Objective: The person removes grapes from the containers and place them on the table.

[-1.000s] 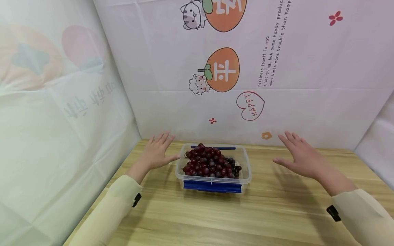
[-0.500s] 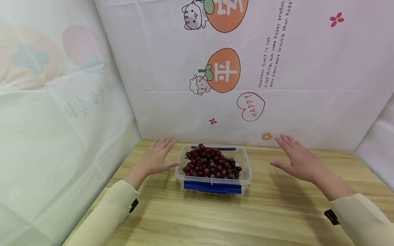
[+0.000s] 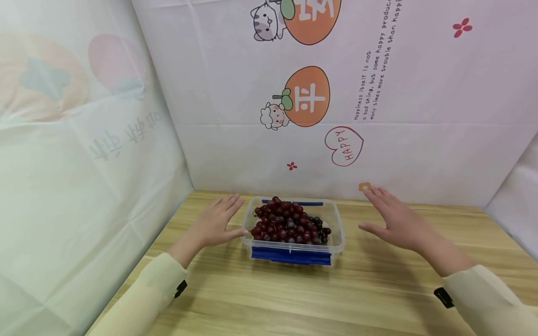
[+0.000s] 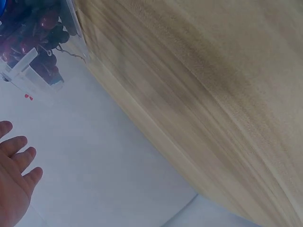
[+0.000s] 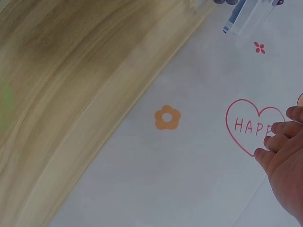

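A clear plastic food container (image 3: 290,248) with blue clips stands on the wooden table, its top uncovered. Red grapes (image 3: 279,221) fill most of it, and darker, nearly black grapes (image 3: 323,231) lie at its right side. My left hand (image 3: 214,226) is beside the container's left wall with fingers spread, the thumb tip overlapping the rim in the head view. To the right, with a gap between it and the container, my right hand (image 3: 397,221) is held with straight fingers and holds nothing. Each wrist view catches part of its hand, the left (image 4: 14,175) and the right (image 5: 286,156).
The wooden table (image 3: 260,298) runs back to a white printed cloth (image 3: 235,154) hanging behind the container. Another white cloth (image 3: 84,210) closes off the left side, and a further one (image 3: 517,186) hangs at the right.
My right hand has moved left, toward the container. The left hand has come slightly nearer and lower, its thumb now at the rim. The container has stayed in place.
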